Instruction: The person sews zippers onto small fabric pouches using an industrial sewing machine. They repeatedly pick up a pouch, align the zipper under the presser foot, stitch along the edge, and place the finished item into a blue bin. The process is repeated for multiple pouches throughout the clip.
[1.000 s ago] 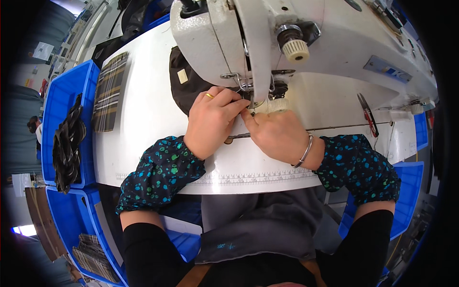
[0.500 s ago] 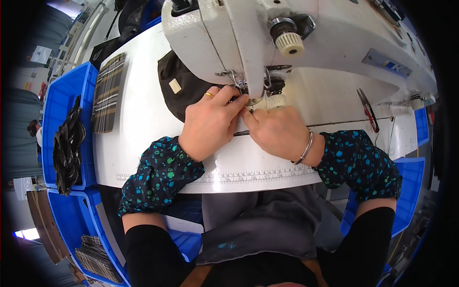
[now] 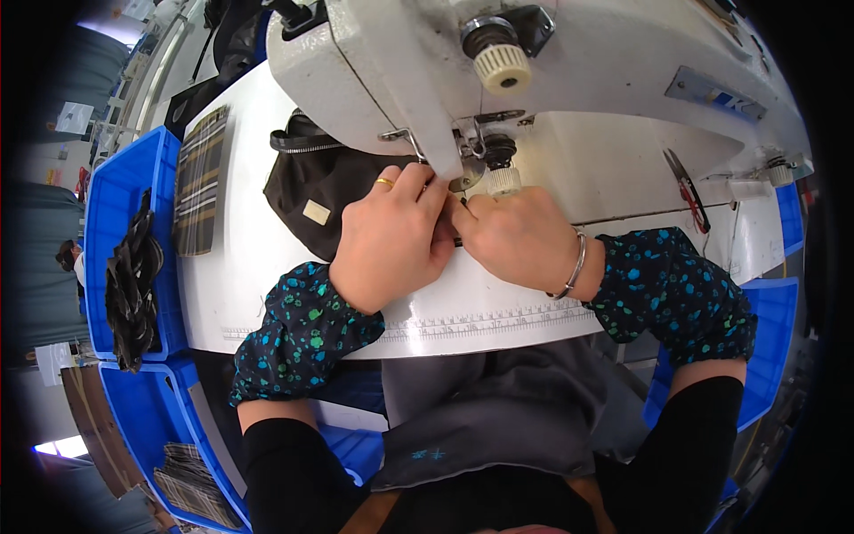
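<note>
Dark fabric [image 3: 307,181] lies beyond and left of the curled hands [image 3: 387,236] [image 3: 525,240], whose hold cannot be told.

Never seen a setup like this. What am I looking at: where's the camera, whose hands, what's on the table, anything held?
No robot here: a person works bare-handed at a white sewing machine. The view comes from the left of two wide fisheye cameras worn on the head, looking down, so straight edges bend.

The left hand lies against dark cloth with a pale label; the right hand is close beside it, below the machine head. Whether either grips the cloth is hidden.

On the white table are also plaid cloth at left, red-handled scissors at right and a ruler scale along the front edge.
</note>
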